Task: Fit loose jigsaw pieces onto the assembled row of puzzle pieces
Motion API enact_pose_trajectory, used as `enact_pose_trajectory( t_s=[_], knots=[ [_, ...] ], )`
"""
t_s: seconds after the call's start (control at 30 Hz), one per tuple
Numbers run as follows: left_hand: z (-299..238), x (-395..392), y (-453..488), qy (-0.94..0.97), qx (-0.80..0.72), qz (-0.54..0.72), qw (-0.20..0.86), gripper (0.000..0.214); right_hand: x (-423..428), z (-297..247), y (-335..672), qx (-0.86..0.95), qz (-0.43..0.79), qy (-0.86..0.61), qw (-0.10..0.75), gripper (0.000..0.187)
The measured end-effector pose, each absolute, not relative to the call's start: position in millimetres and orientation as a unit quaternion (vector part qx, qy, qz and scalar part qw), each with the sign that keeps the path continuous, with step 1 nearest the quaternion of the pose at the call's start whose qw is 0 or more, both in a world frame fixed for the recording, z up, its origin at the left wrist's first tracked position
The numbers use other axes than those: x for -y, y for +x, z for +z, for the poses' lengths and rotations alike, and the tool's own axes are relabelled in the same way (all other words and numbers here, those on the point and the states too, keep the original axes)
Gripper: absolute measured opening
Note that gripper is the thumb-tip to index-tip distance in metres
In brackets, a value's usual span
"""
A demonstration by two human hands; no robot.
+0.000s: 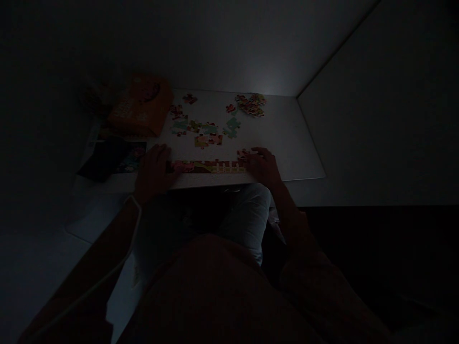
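Observation:
The scene is very dark. Along the front edge of the white table lies a joined strip of jigsaw puzzle (pixel 211 166) with a picket fence printed on it. My left hand (pixel 154 169) rests flat at the strip's left end, its fingers stretched out and its thumb touching the strip. At the right end, my right hand (pixel 264 167) has its index finger and thumb around a puzzle piece (pixel 243 154), just above the strip. Fine contact there is hard to make out. Beyond the strip lie loose and partly joined pieces, including a pink-and-yellow group (pixel 208 140) and a green piece (pixel 232 126).
An orange box (pixel 143 105) stands at the table's back left. Before it lie a dark object (pixel 103 160) and a printed picture (pixel 132 155). A heap of puzzle pieces (pixel 251 105) sits near the back wall. A pale cord (pixel 134 234) runs along my left forearm.

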State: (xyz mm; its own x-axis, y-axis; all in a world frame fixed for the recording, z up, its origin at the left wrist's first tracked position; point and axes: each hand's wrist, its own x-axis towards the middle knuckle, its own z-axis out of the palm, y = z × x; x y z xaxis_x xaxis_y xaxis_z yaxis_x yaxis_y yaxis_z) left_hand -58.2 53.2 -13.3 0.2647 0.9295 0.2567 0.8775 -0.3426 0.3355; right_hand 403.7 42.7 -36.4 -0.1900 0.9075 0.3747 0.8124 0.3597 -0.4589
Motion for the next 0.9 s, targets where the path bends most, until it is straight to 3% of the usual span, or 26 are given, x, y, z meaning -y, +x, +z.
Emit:
enact_pose_trajectory(
  t_s=[0.33, 0.5, 0.77, 0.9],
  knots=[
    [-10.6, -51.3, -54.8, 0.783, -0.576, 0.220, 0.081, 0.074, -46.2, -26.1, 402.0, 0.741, 0.135, -0.601, 0.267, 0.055],
    [-8.8, -50.2, -55.3, 0.791, -0.575, 0.194, 0.077, 0.076, -70.0, -20.4, 408.4, 0.772, 0.149, -0.575, 0.226, 0.045],
    [-9.6, -47.7, -54.4, 0.785, -0.582, 0.197, 0.078, 0.073, -101.3, -17.8, 412.3, 0.723, 0.071, -0.640, 0.252, 0.031],
    [-8.5, -47.1, -53.3, 0.782, -0.588, 0.190, 0.079, 0.073, -124.9, -14.1, 380.8, 0.741, 0.100, -0.606, 0.271, 0.037]
  ],
)
